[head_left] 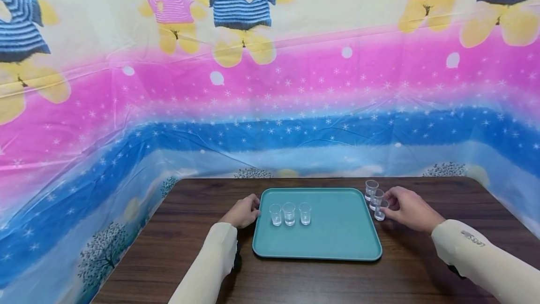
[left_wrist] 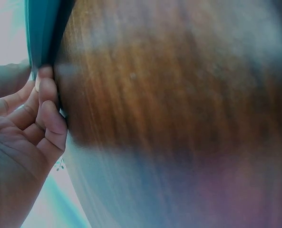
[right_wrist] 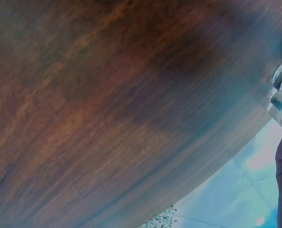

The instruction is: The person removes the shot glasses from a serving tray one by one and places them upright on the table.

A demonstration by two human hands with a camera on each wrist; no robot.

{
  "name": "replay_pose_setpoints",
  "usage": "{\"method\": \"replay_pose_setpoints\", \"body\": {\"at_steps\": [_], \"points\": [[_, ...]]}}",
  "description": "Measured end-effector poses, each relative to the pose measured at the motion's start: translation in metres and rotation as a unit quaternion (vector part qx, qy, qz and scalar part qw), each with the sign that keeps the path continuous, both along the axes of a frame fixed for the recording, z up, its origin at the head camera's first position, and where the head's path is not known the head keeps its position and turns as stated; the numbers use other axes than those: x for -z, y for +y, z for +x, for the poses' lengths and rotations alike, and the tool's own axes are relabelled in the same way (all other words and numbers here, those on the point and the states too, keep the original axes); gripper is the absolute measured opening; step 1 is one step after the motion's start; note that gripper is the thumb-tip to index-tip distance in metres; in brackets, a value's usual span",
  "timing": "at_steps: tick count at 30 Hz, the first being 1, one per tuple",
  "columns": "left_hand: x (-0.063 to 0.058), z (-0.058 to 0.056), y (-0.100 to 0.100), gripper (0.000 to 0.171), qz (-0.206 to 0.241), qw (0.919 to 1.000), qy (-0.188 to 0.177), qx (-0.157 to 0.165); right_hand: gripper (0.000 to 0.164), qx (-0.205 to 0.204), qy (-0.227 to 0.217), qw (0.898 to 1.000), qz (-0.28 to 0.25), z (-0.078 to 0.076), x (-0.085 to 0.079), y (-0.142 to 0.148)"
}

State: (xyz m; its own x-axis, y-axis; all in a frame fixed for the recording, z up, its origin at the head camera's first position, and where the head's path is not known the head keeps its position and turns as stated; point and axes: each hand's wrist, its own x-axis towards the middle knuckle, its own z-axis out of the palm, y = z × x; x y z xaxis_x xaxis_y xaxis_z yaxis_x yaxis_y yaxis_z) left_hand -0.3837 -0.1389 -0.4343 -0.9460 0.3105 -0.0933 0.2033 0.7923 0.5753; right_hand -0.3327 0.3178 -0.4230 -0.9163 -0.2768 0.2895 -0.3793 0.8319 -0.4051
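Note:
On the teal tray (head_left: 329, 243), three small clear shot glasses stand in a row: one on the left (head_left: 275, 215), one in the middle (head_left: 288, 214) and one on the right (head_left: 305, 214). My left hand (head_left: 242, 212) grips the tray's left rim; in the left wrist view its thumb lies over the edge and the fingers (left_wrist: 53, 116) curl against the outer side. Right of the tray, my right hand (head_left: 411, 208) pinches the nearest shot glass (head_left: 379, 212) of a second row between thumb and fingers. Behind it stand a middle glass (head_left: 376, 199) and a far one (head_left: 371, 190).
The dark wooden table (head_left: 185, 257) extends around the tray on all sides. A printed cloth (head_left: 295, 130) with bears and snowflakes hangs behind the table's back edge and along its sides. The second row of glasses stands close beside the tray's right rim.

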Motion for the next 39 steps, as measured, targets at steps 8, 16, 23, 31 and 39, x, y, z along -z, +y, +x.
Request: {"method": "replay_pose_setpoints", "body": {"at_steps": [8, 16, 23, 31, 39], "points": [[0.000, -0.001, -0.001, 0.026, 0.001, 1.0000, 0.000, -0.001, 0.034, -0.002, 0.036, 0.999, -0.005, -0.002, -0.006, -0.004], [0.000, 0.000, -0.002, 0.026, 0.003, 1.0000, -0.003, 0.001, 0.029, -0.038, 0.044, 0.998, -0.013, -0.003, -0.009, -0.018], [-0.003, 0.002, -0.001, 0.025, 0.004, 1.0000, -0.002, 0.003, 0.028, -0.074, 0.062, 0.995, -0.009, -0.004, -0.009, -0.040], [-0.003, 0.001, -0.002, 0.025, 0.004, 1.0000, -0.004, 0.006, 0.034, -0.096, 0.065, 0.993, 0.005, -0.006, -0.014, -0.079], [-0.002, 0.001, -0.001, 0.025, 0.003, 0.9999, -0.001, 0.010, 0.035, -0.138, 0.056, 0.989, 0.026, -0.002, -0.015, -0.121]]}}
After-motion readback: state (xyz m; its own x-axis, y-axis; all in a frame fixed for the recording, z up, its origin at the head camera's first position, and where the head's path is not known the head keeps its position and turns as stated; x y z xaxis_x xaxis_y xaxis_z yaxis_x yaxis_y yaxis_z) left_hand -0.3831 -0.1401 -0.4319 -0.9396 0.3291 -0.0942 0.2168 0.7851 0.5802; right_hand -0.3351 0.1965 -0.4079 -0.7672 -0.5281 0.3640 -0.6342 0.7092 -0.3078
